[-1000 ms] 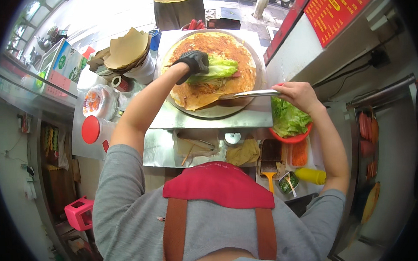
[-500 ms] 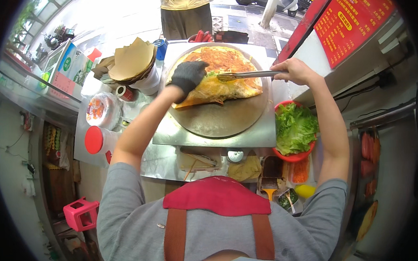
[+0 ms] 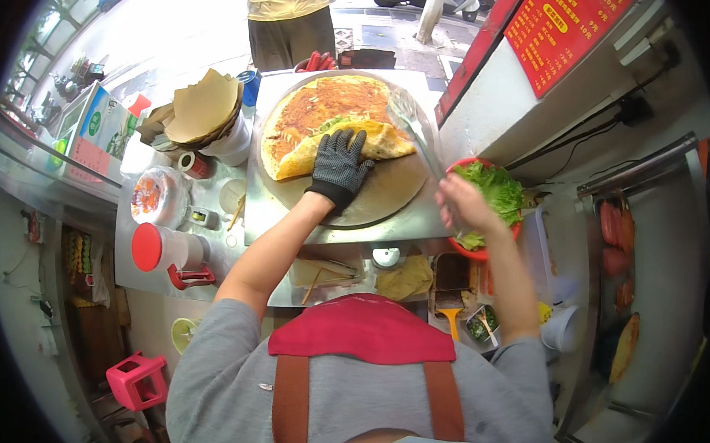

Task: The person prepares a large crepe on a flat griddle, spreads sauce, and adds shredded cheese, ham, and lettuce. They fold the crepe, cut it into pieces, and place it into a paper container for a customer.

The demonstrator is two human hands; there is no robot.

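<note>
One large golden flatbread (image 3: 326, 100), spread with reddish sauce, near edge folded over onto green leaf filling, lying on a round grey metal griddle plate (image 3: 385, 192); left hand (image 3: 340, 163) in a dark textured glove, fingers spread, laid palm down on the fold. One pair of long silver metal tongs (image 3: 423, 139), blurred, gripped in the bare right hand (image 3: 465, 204), far end by the flatbread's right edge, contact not discernible. One round red bowl (image 3: 474, 255) of leafy green lettuce (image 3: 498, 187), partly behind the right hand.
</note>
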